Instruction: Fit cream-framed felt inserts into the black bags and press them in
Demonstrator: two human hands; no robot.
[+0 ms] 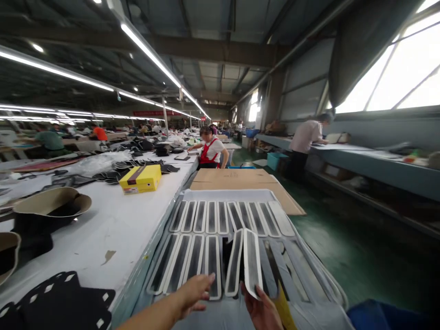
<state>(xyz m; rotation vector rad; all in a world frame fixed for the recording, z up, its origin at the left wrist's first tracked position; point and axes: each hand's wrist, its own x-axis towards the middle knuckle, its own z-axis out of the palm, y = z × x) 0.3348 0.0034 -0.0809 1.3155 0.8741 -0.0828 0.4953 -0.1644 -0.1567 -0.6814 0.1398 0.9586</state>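
Observation:
My right hand pinches the lower end of a long strip with a white rounded border and a dark grey middle. The strip's lower end is raised towards me and bends slightly. Just left of it, a similar strip lies at a slant, near a dark gap. My left hand hovers by the lower end of another strip, fingers apart and nothing in them. More strips lie in two rows on a grey cloth-covered surface. A yellow piece shows beside my right hand.
To the left runs a long white table with a yellow box, black cut pieces and a curved beige-lined piece. Flat cardboard lies beyond the strips. A person in a red apron sits ahead; another stands right.

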